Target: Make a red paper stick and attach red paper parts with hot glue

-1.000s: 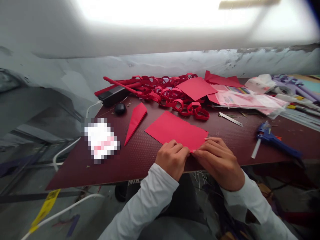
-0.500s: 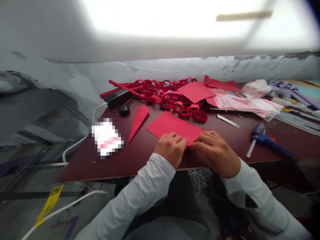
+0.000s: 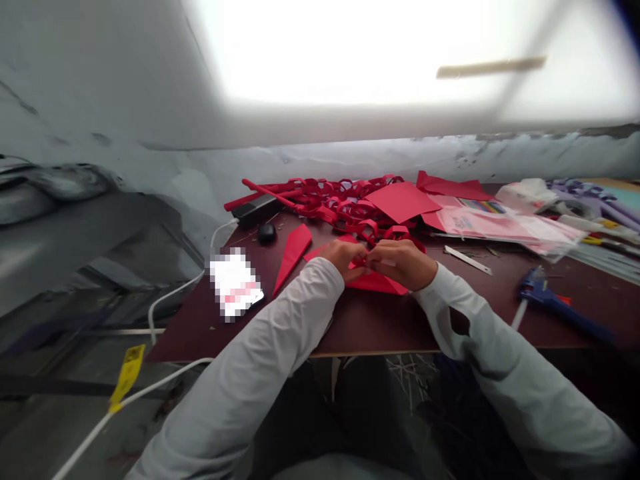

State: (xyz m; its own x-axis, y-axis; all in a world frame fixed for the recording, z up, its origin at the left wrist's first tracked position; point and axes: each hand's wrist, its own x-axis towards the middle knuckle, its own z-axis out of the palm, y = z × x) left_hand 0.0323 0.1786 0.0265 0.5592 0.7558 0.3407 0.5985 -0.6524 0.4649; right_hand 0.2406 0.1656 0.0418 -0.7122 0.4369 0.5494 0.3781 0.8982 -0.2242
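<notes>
A red paper sheet (image 3: 376,283) is held on the dark red tabletop (image 3: 380,330), just on the person's side of the red paper chain (image 3: 345,200). Its upper part is pinched by both hands. The left hand (image 3: 345,256) is closed on it with curled fingers, and the right hand (image 3: 406,264) is closed on it just beside, the fingertips of the two almost touching. The sheet's near corner is seen flat on the tabletop below the right wrist. A pointed red paper fold (image 3: 293,249) is laid left of the chain's near end, beside the left hand. A blue glue gun (image 3: 545,298) is laid well right of the chain.
</notes>
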